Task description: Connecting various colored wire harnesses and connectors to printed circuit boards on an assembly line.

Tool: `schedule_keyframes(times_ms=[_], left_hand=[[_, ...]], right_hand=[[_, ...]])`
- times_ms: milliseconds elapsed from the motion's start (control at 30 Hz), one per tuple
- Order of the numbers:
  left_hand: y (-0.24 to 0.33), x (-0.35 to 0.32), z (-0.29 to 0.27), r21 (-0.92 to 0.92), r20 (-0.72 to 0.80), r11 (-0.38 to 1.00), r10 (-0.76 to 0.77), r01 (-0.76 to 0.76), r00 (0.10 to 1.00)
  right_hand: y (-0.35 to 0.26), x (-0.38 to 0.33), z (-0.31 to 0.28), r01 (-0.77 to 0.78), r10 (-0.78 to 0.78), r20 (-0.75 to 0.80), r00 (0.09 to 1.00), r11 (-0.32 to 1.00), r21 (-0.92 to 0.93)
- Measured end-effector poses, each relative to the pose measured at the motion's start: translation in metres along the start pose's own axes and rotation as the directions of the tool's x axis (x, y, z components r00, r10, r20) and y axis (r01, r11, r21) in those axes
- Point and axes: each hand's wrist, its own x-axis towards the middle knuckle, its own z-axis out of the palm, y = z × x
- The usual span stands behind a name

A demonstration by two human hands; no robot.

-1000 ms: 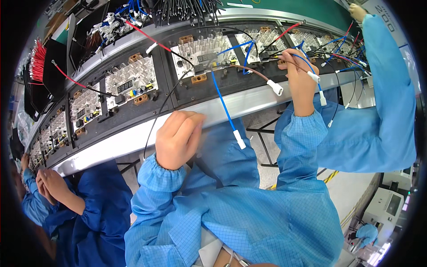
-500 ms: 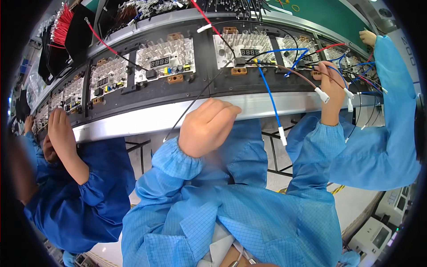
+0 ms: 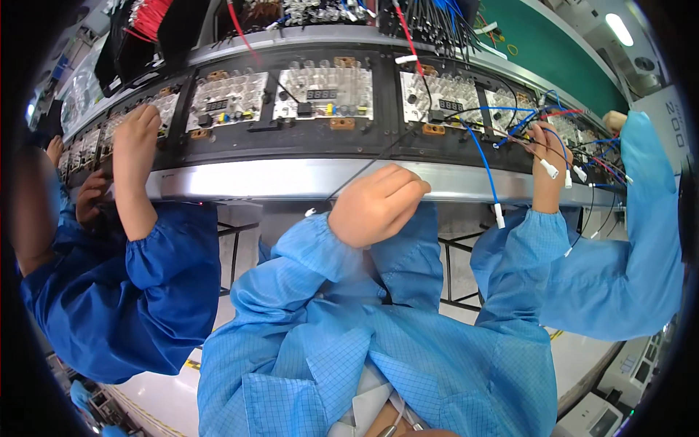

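My left hand [image 3: 375,204] is a closed fist just below the silver rail [image 3: 240,180] of a long black test panel [image 3: 306,138]. A thin black wire [image 3: 364,162] runs from the panel past its knuckles; I cannot tell whether the fist grips it. My right hand [image 3: 545,164] is raised at the panel's right part, fingers pinched on a bundle of thin wires with white end plugs [image 3: 551,170]. A blue wire [image 3: 482,156] hangs beside it, ending in a white plug [image 3: 499,215]. Both my sleeves are light blue.
A person in a darker blue coat [image 3: 124,291] stands at my left, one hand [image 3: 137,138] on the panel. At my right, another person's light blue sleeve [image 3: 644,218] reaches up to the wires. Red wire bundles [image 3: 149,18] and black ones [image 3: 437,25] hang above.
The view has swung left along the panel. My left fist rose closer to the rail. The left person's hand went up onto the panel. My right hand stays at the wires.
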Motion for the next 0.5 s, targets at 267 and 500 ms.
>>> schedule_keyframes(times_ms=[267,500], left_hand=[[0.028,-0.034,-0.029,-0.373,0.088,0.913,0.212,-0.165,0.973],[0.018,-0.037,-0.091,-0.176,-0.229,0.944,0.237,-0.28,0.944]], right_hand=[[0.039,-0.022,-0.032,0.126,-0.126,-0.043,0.991,0.992,-0.001],[-0.012,-0.043,-0.09,0.35,-0.35,-0.353,0.868,0.934,-0.066]])
